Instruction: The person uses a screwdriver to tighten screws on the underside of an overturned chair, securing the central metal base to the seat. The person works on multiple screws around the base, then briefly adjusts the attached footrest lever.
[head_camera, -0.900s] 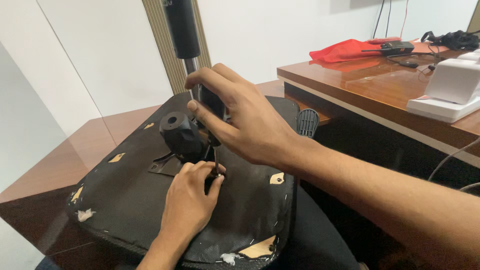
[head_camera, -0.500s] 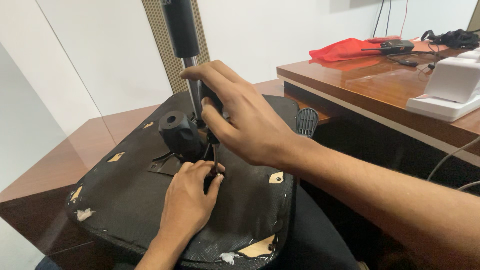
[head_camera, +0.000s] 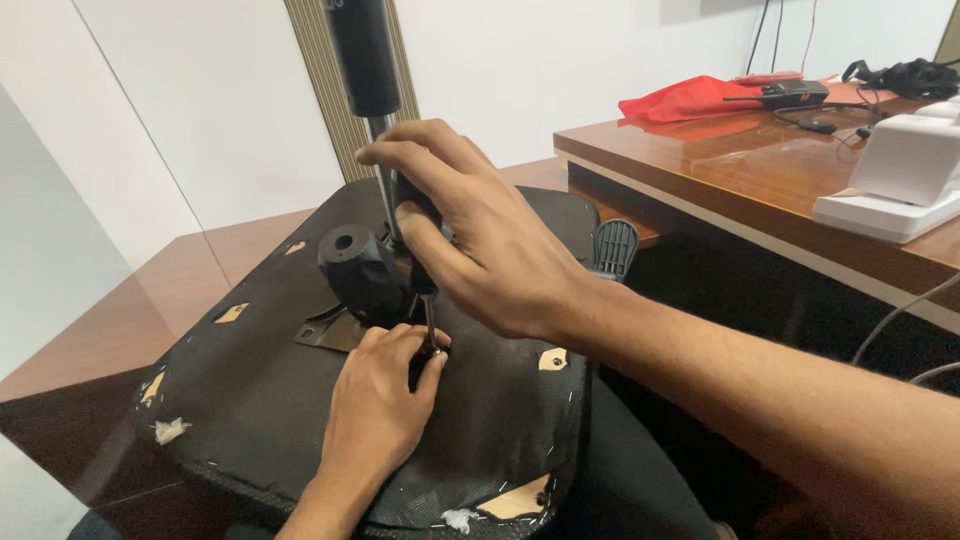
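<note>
An upturned office chair seat (head_camera: 250, 400) with torn black underside fabric lies in front of me. A black mechanism (head_camera: 358, 272) and a gas cylinder (head_camera: 362, 60) stick up from its middle. My right hand (head_camera: 480, 240) is wrapped around the black handle of a screwdriver (head_camera: 428, 318), whose thin metal shaft points straight down at the seat's metal plate (head_camera: 325, 335). My left hand (head_camera: 380, 410) pinches the lower end of the shaft where it meets the seat, just beside the mechanism. The tip itself is hidden by my fingers.
A brown wooden desk (head_camera: 720, 190) runs along the right, with a red cloth (head_camera: 690, 100), a handheld radio (head_camera: 790, 95), a white device (head_camera: 900, 170) and cables. A small black plastic part (head_camera: 613, 248) stands at the seat's far edge. A lower wooden surface (head_camera: 110, 320) lies left.
My right hand has shifted its grip slightly on the screwdriver handle. My left hand stays pinched at the shaft's lower end. The seat has not moved.
</note>
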